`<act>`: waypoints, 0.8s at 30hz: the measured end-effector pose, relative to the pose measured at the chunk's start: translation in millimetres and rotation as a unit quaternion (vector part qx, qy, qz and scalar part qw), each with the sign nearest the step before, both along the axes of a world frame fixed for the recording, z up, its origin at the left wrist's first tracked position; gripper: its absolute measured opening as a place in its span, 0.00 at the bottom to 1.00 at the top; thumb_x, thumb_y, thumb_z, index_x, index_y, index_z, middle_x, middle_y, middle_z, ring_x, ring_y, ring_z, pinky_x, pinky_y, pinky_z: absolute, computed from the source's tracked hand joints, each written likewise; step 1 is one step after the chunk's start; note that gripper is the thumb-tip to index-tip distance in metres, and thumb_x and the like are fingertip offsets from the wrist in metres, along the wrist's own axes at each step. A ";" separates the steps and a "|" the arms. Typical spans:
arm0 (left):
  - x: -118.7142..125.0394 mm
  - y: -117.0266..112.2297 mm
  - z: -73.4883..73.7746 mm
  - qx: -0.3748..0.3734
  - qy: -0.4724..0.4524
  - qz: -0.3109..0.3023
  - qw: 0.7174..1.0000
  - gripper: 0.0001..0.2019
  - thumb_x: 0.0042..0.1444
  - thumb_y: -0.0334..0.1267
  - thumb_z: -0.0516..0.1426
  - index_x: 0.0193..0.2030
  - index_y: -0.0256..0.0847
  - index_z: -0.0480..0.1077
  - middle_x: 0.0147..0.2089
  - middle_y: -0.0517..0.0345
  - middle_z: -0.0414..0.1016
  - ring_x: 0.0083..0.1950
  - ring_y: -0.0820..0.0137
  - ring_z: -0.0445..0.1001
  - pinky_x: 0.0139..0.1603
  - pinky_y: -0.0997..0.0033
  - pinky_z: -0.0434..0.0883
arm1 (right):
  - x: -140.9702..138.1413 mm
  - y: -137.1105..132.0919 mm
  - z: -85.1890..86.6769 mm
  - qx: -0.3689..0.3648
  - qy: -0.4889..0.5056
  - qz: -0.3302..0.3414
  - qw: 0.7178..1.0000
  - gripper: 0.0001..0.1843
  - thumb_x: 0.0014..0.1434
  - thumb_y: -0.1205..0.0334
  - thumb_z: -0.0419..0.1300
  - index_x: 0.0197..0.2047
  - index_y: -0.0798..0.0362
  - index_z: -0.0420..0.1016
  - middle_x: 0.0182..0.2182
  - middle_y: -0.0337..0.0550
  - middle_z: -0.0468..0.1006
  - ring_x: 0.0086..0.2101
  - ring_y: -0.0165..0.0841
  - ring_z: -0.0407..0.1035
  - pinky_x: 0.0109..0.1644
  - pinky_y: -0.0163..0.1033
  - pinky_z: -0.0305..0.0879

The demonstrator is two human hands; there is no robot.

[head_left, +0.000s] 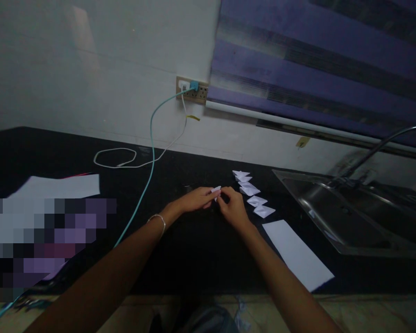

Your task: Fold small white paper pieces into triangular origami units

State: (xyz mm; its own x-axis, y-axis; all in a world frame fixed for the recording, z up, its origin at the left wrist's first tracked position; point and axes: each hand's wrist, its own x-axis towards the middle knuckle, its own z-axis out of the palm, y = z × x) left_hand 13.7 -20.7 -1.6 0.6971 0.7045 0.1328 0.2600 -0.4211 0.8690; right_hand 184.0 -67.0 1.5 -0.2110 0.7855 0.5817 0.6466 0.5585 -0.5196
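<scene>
Above the dark counter, my left hand point(201, 198) and my right hand point(233, 203) meet around a small folded piece of white paper point(215, 189). Both hands are closed on it, thumbs and fingers pinching it from either side, so most of the paper is hidden. To the right of my right hand, several small folded paper boats point(249, 188) lie in a slanting row. Nearer to me than that row, a flat white paper strip point(296, 254) rests beside my right forearm.
A steel sink point(346, 222) with a curved tap point(370, 150) is at the right. White sheets point(65, 187) lie at the left, partly blurred out. A teal cable point(151, 162) and a white cable point(115, 166) run from the wall socket point(201, 92) across the black counter point(183, 263).
</scene>
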 end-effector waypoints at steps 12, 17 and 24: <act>0.6 2.7 1.9 -0.019 -0.035 0.008 0.999 0.28 0.61 0.63 0.41 0.29 0.39 0.63 0.20 0.64 0.59 0.21 0.75 0.56 0.25 0.74 0.56 | -0.7 7.5 -1.6 -0.024 0.007 0.016 1.000 0.09 0.56 0.69 0.54 0.38 0.53 0.74 0.33 0.44 0.75 0.35 0.36 0.66 0.40 0.40 0.62; 1.1 4.4 -0.6 -0.040 -0.041 0.002 0.998 0.27 0.62 0.62 0.41 0.31 0.39 0.63 0.21 0.64 0.58 0.22 0.75 0.54 0.25 0.74 0.55 | 1.1 8.5 0.7 -0.008 -0.011 0.009 1.000 0.10 0.55 0.70 0.54 0.37 0.53 0.75 0.32 0.44 0.75 0.35 0.37 0.67 0.39 0.40 0.62; 2.1 4.1 -0.2 -0.066 -0.071 -0.006 0.995 0.26 0.61 0.61 0.43 0.29 0.39 0.62 0.23 0.63 0.57 0.22 0.76 0.54 0.24 0.74 0.54 | 3.7 9.9 -0.3 0.000 -0.007 -0.007 1.000 0.09 0.56 0.69 0.55 0.37 0.53 0.76 0.32 0.43 0.76 0.34 0.36 0.67 0.39 0.40 0.62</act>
State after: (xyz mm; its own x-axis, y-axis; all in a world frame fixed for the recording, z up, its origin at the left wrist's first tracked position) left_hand 15.8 -16.6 -1.8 0.6862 0.7143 0.1377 0.1267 -0.3038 0.9443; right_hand 187.7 -57.1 1.2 -0.2076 0.7885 0.5789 0.6615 0.5491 -0.5107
